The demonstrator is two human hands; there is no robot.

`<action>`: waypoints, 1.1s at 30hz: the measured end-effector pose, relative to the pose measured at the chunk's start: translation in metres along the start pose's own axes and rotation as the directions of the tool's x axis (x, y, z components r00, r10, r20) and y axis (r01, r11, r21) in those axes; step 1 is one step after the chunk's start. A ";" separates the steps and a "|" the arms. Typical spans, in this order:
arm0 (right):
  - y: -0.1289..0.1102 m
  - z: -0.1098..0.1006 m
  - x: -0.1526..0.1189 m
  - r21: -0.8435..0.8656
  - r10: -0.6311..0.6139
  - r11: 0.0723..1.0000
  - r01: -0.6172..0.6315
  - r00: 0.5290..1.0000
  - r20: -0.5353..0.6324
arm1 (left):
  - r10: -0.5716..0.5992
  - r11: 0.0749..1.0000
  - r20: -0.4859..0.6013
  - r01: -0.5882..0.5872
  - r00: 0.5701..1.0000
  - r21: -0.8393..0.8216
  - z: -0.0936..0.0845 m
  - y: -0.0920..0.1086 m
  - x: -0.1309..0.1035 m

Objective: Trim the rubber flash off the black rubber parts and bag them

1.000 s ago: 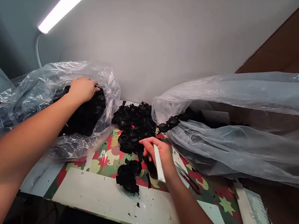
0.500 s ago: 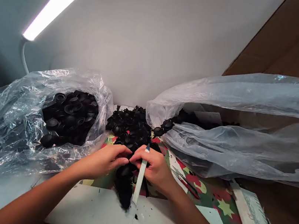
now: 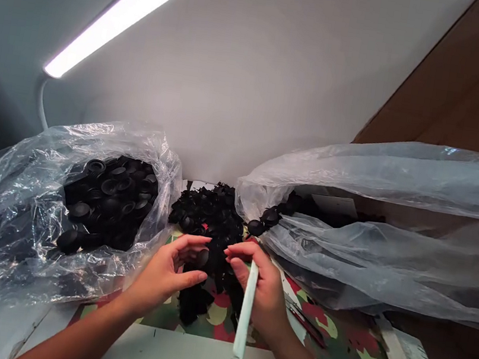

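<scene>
My left hand [image 3: 172, 271] is held over the front of a heap of black rubbery pieces [image 3: 210, 208], its thumb and fingers apart. A dark round piece [image 3: 202, 258] shows between them; whether the hand touches it I cannot tell. Facing it, my right hand [image 3: 262, 285] is curled around a pale, flat-handled tool [image 3: 244, 318], which points down toward the white board [image 3: 177, 357]. The fingertips of the two hands are a little apart. Black scraps [image 3: 194, 302] lie below and between them.
At the left, a clear plastic bag [image 3: 7, 193] holds black round caps [image 3: 115, 197]. Another clear bag [image 3: 390, 256] lies at the right with black pieces at its mouth. Scissors [image 3: 306, 321] rest on the patterned cloth [image 3: 346, 339]. A lamp [image 3: 133, 13] hangs above.
My hands have moved apart, and the left one has opened. The tool has shifted right with my right hand. The whole view has tilted slightly upward.
</scene>
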State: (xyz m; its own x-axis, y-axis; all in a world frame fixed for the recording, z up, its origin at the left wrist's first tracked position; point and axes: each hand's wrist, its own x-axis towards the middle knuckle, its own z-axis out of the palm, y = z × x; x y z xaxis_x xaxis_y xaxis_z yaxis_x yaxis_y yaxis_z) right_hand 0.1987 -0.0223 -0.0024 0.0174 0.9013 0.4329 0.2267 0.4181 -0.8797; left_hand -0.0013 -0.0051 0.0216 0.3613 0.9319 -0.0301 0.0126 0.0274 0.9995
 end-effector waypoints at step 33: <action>-0.009 0.007 0.003 -0.405 -0.022 0.878 0.255 0.867 0.498 | 0.111 0.870 -0.075 -0.061 0.991 0.490 0.002 0.012 -0.005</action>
State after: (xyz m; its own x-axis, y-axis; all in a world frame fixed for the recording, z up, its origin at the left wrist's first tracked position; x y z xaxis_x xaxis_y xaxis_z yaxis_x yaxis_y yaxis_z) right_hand 0.1896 -0.0219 0.0053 -0.4750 0.8286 0.2961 0.5982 0.5509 -0.5819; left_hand -0.0010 -0.0106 0.0338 0.2898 0.9536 0.0814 0.4459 -0.2098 0.8701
